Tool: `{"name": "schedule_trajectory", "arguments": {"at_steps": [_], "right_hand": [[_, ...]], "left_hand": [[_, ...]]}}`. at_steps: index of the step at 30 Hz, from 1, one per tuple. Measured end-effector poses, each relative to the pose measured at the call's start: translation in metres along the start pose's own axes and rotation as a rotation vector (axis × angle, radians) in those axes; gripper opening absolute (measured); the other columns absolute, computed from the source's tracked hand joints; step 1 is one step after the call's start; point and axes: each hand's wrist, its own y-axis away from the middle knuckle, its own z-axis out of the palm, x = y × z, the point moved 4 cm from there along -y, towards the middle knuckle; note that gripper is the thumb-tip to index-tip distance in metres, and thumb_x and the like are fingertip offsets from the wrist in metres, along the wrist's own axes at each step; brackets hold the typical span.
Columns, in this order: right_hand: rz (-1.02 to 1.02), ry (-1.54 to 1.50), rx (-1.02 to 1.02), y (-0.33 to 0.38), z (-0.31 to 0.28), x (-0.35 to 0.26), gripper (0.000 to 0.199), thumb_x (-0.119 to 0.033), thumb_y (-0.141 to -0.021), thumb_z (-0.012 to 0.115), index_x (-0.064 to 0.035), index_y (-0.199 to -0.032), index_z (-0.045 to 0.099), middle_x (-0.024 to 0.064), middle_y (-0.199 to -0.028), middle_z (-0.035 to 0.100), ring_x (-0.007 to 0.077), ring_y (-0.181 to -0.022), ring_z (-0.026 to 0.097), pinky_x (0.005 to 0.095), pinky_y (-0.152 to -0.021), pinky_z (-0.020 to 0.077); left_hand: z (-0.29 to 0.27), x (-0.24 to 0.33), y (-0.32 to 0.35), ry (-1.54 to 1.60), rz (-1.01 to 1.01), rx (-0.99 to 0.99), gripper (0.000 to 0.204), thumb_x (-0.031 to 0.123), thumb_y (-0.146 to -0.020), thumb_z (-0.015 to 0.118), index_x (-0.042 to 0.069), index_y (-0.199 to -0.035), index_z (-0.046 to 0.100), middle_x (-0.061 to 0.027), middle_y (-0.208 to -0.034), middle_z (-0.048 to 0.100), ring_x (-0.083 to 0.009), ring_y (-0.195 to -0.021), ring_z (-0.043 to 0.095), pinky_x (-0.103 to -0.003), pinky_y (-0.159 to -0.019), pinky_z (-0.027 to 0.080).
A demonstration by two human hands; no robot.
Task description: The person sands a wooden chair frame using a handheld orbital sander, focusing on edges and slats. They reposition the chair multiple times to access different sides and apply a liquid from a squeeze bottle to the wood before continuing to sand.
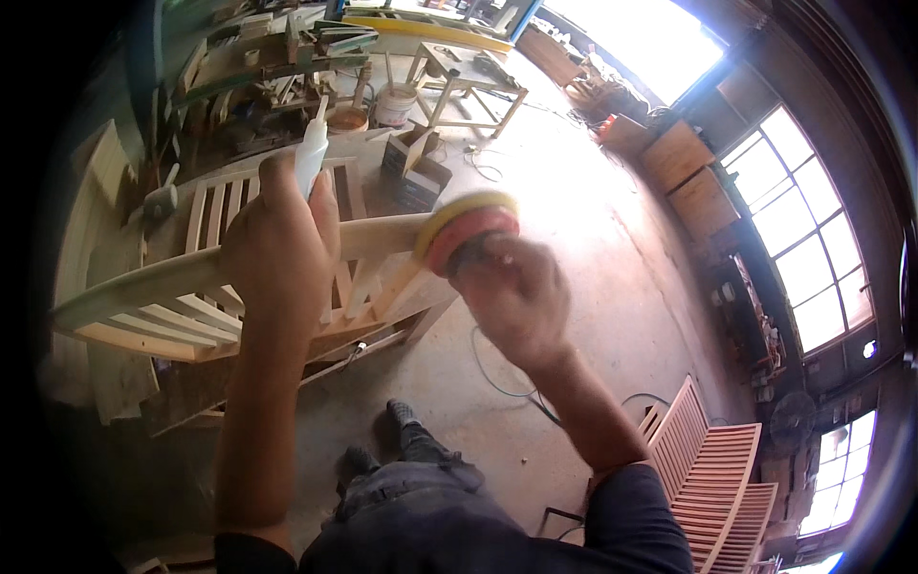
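Note:
My left hand (pixel 282 244) is closed around a white squeeze bottle (pixel 310 155) with a pointed nozzle facing up. That hand is over the curved wooden rail (pixel 382 232) of a slatted bench frame (pixel 182 320); whether it touches the rail I cannot tell. At the rail's right end, my right hand (pixel 516 297) grips a round sander (pixel 470 228) with a red-pink body and a yellow disc rim. The disc stands on edge against the rail end, and the right hand is slightly smeared by motion. Slats and struts show below the rail.
A cardboard box (pixel 416 172) stands on the floor beyond the frame. Farther off are a low wooden table (pixel 469 72), a white bucket (pixel 395 103) and a cluttered workbench (pixel 277 62). Slatted benches (pixel 712 469) stand at lower right. A hose (pixel 497 383) trails across the floor.

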Motion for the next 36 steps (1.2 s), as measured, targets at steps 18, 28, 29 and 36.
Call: {"name": "schedule_trajectory", "arguments": {"at_steps": [18, 28, 29, 36], "right_hand": [[0.191, -0.827, -1.537, -0.168, 0.11, 0.101, 0.049, -0.026, -0.079, 0.088, -0.0107, -0.121, 0.068, 0.006, -0.101, 0.07, 0.0129, -0.068, 0.067, 0.0259, -0.053, 0.0561], [0.152, -1.173, -1.739, -0.088, 0.227, 0.088, 0.044, -0.029, -0.081, 0.085, -0.0146, -0.12, 0.071, 0.0047, -0.116, 0.068, 0.0189, -0.104, 0.068, 0.0314, -0.085, 0.0579], [0.184, -1.14, -1.75, -0.087, 0.228, 0.084, 0.045, -0.03, -0.081, 0.086, -0.014, -0.12, 0.071, 0.0042, -0.115, 0.068, 0.018, -0.104, 0.067, 0.0311, -0.085, 0.0573], [0.198, -1.109, -1.643, -0.117, 0.185, 0.094, 0.044, -0.028, -0.081, 0.087, -0.0115, -0.118, 0.072, 0.0034, -0.114, 0.069, 0.0163, -0.099, 0.067, 0.0323, -0.083, 0.0573]], "left_hand": [[-0.004, 0.004, -0.002, -0.114, -0.011, 0.083, 0.032, 0.025, -0.103, 0.065, 0.003, -0.124, 0.058, -0.0144, -0.094, 0.073, -0.0351, -0.071, 0.074, -0.045, -0.062, 0.058], [-0.006, 0.003, 0.002, 0.036, -0.101, 0.011, 0.033, 0.016, -0.103, 0.066, -0.003, -0.128, 0.057, -0.0211, -0.103, 0.071, -0.036, -0.087, 0.076, -0.045, -0.072, 0.061], [-0.007, 0.003, 0.002, 0.048, -0.107, 0.001, 0.033, 0.016, -0.103, 0.066, -0.003, -0.128, 0.057, -0.0213, -0.103, 0.071, -0.0362, -0.088, 0.076, -0.046, -0.072, 0.061], [-0.007, 0.01, -0.003, -0.027, -0.075, 0.043, 0.031, 0.018, -0.099, 0.069, 0.001, -0.123, 0.058, -0.0171, -0.097, 0.072, -0.0377, -0.081, 0.074, -0.046, -0.069, 0.058]]}}
